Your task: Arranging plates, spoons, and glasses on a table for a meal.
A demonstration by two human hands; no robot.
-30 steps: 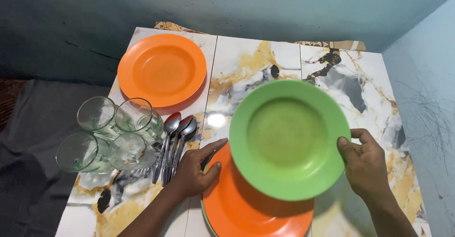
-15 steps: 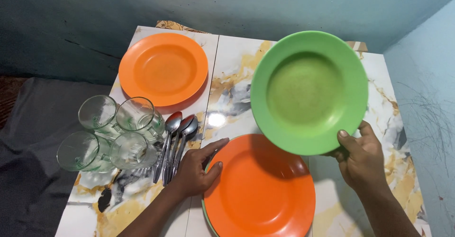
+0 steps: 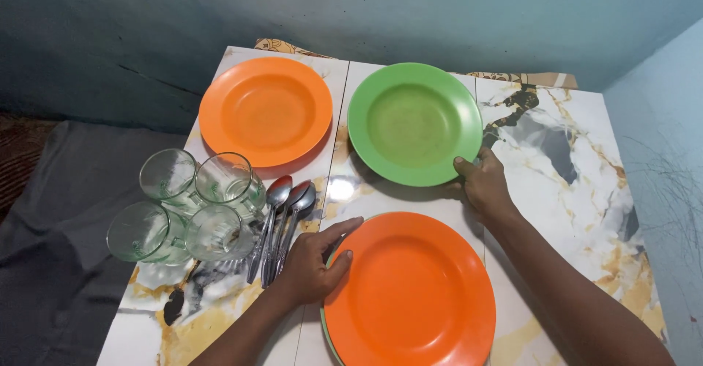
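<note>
Resting nearest the viewer, a stack of plates (image 3: 410,293) sits at the near edge of the marble-patterned table (image 3: 571,168), an orange plate on top and a thin green rim peeking out beneath it on the left side, so at least one more plate lies under it. The left hand (image 3: 311,267) lies against the left rim of that stack, fingers spread flat and thumb on the edge, steadying it and not closed around anything. Just left of this hand lie several metal spoons (image 3: 282,223), side by side with their bowls pointing far, and further left stand four clear glass mugs (image 3: 187,205) clustered together in a square near the table's left edge. Beyond the stack, toward the middle, the right hand (image 3: 480,183) pinches the near-right rim of a green plate (image 3: 414,123), thumb on top and fingers tucked under the edge; the plate appears to be lying flat on the table or very close to it, though whether the rim is fully down cannot be told. To its left, in the far-left corner, a second orange plate (image 3: 265,111) lies flat, close beside the green one but not overlapping it. As a judgement, two plates are laid out along the far side, one of them not yet released, while the stack, the spoons and the mugs remain bunched together and undistributed. A patterned cloth (image 3: 512,77) shows past the far edge, against the blue wall (image 3: 366,7).
</note>
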